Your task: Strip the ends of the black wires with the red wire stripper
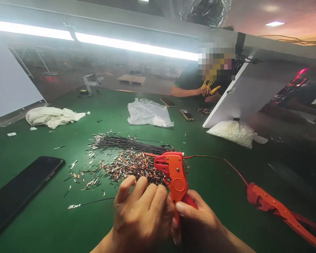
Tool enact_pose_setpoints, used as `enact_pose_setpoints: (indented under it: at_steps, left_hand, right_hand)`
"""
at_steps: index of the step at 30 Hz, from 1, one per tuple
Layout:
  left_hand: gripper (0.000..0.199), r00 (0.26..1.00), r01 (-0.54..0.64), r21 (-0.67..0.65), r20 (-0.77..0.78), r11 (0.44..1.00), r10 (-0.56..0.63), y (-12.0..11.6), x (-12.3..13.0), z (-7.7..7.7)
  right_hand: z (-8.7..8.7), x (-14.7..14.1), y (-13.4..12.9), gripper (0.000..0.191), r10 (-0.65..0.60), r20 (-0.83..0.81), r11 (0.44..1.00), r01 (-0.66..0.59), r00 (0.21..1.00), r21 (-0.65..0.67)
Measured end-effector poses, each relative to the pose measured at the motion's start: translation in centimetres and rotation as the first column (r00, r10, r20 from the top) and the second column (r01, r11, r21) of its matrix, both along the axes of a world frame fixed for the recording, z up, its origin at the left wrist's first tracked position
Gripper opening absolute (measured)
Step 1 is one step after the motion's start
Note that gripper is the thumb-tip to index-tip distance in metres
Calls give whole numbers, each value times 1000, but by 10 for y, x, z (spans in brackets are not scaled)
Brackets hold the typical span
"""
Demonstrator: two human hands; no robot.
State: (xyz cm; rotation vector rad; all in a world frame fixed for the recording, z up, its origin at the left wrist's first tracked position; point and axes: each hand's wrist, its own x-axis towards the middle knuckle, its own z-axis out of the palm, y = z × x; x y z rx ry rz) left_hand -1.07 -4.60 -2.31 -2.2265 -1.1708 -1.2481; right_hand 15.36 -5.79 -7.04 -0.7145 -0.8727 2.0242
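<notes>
Wire stripper [177, 170]: orange body, red head, raised oval on side; held upright before wire scraps [131, 165]. Right hand [200, 218] clamped round handle; left hand [144, 211] curled alongside, grip unclear.

We see a green tabletop [221, 200] under a long, bright tube light [137, 46], which runs along a pale beam [94, 20]. A white panel [10, 84] stands at the left, a grey panel [247, 88] at the right. Beyond, we make out a dull floor [110, 80], a pallet [131, 79] and perhaps a stool [49, 75], though haze blurs it. A lamp [275, 24] glows in the pinkish ceiling [247, 14].
</notes>
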Motion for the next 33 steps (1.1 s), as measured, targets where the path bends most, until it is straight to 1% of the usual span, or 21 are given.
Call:
enact_pose_setpoints:
  at_steps: [2,5,8,11,14,18,21,25,27,30,31,33]
  left_hand:
    - [17,1000,-7,-6,-5,1000,7,1,0,0]
    - [21,1000,-28,-7,-8,1000,28,3,1,-2]
    - [22,1000,-11,-6,-6,1000,11,3,1,-4]
    - [20,1000,13,-15,-27,1000,-13,3,1,-5]
    - [22,998,15,-27,-53,1000,-17,4,1,-6]
    - [23,999,23,-85,-43,996,-27,5,1,-5]
    - [20,998,63,-128,-18,990,-66,8,0,-8]
    - [17,993,114,-249,60,962,-102,11,-1,-16]
    - [16,991,126,-289,86,949,-105,12,-2,-20]
    - [15,990,138,-283,80,949,-120,15,-5,-21]
    - [15,990,139,-275,64,951,-126,16,-6,-20]
    - [17,989,146,-264,3,953,-151,18,-7,-19]
  right_hand:
    - [2,0,-1,32,-15,53,1000,15,998,1]
    - [9,0,-2,37,-27,109,999,22,994,44]
    - [17,-1,-3,41,-39,162,999,34,986,37]
    - [21,-3,-5,47,-32,252,999,32,967,4]
    - [20,-6,-6,52,-32,305,998,45,952,-35]
    - [13,-8,-6,54,-34,286,999,38,958,-10]
    - [10,-6,-5,54,-2,287,998,21,958,-64]
    - [9,-3,-6,52,14,330,990,34,944,-139]
    - [10,-2,-6,48,-5,294,980,63,956,-188]
    - [15,0,-5,42,-50,155,968,86,987,-235]
    - [17,1,-3,40,-65,107,971,87,992,-222]
    - [24,5,1,35,-105,39,983,110,994,-149]
